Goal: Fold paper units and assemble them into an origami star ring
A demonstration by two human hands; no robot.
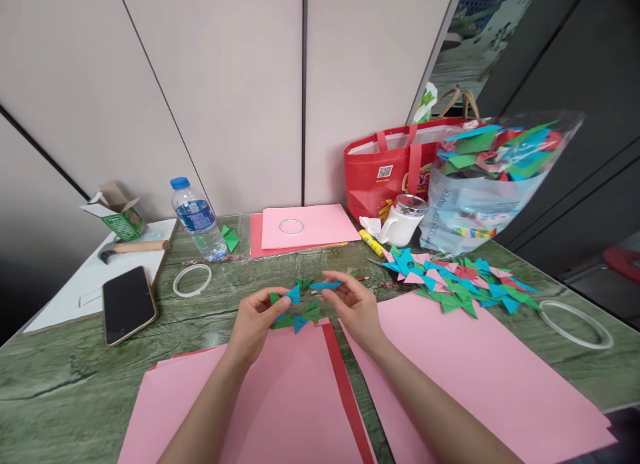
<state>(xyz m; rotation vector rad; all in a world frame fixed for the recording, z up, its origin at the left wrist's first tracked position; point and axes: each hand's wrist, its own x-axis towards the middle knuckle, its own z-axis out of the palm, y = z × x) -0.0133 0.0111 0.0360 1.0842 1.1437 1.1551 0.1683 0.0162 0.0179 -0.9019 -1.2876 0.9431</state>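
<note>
The fingers (274, 305) of the left hand (255, 321) pinch a cluster of blue and green paper triangles (295, 311) just above the pink paper (280, 397) on the green worktop (60, 377). The right hand (356, 307) pinches a blue folded piece (325, 286), which seems to touch the cluster. A pile of triangles (460, 284) lies to the right.

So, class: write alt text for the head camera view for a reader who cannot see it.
Left hand holds joined blue and green folded paper triangles while right hand pinches a blue triangle over pink paper sheets. A triangle pile, water bottle and phone lie on the green table.
</note>
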